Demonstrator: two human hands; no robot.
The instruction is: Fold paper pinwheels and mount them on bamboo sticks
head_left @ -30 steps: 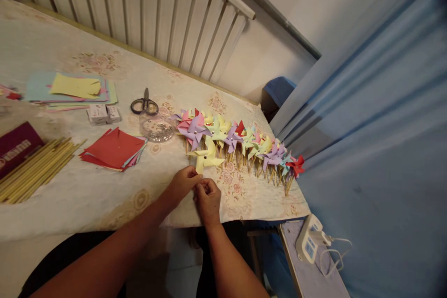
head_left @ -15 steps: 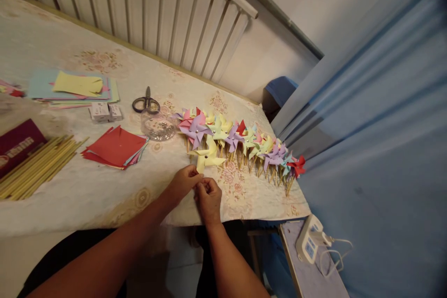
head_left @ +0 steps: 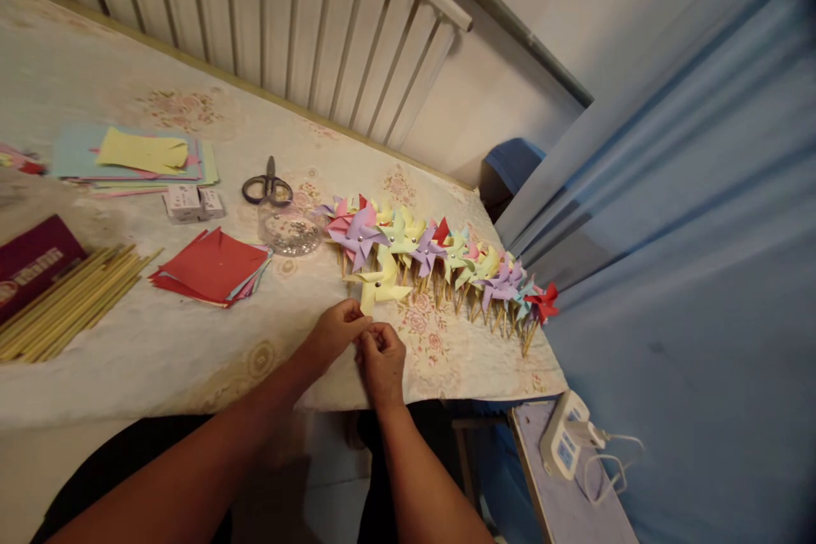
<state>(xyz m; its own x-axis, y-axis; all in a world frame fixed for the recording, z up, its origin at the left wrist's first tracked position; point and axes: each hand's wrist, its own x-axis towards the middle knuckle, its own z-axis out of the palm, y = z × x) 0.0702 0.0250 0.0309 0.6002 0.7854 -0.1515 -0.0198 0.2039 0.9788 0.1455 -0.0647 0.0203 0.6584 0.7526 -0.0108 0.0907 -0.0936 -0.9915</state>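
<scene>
A pale yellow paper pinwheel [head_left: 378, 284] with a dark centre pin is just beyond my fingertips, its lower blade reaching my left hand [head_left: 337, 335]. That hand is closed in a pinch at this blade; no stick shows below the pinwheel. Against it, fingertips touching, my right hand [head_left: 384, 364] is also pinched, and whatever lies between its fingers is hidden. Behind the yellow pinwheel, several finished pinwheels [head_left: 428, 252] in purple, green, pink and red lie in a row, their sticks pointing towards me.
Left of my hands are square papers [head_left: 217, 263], bamboo sticks [head_left: 80, 306] and a maroon box [head_left: 39, 259]. Farther back lie scissors [head_left: 270, 184], a clear dish of pins [head_left: 291, 235], small boxes [head_left: 184, 203] and coloured sheets [head_left: 73, 155]. A power strip [head_left: 564, 439] sits beyond the table's right corner.
Both hands and the yellow pinwheel stay in nearly the same place. The view has shifted very slightly.
</scene>
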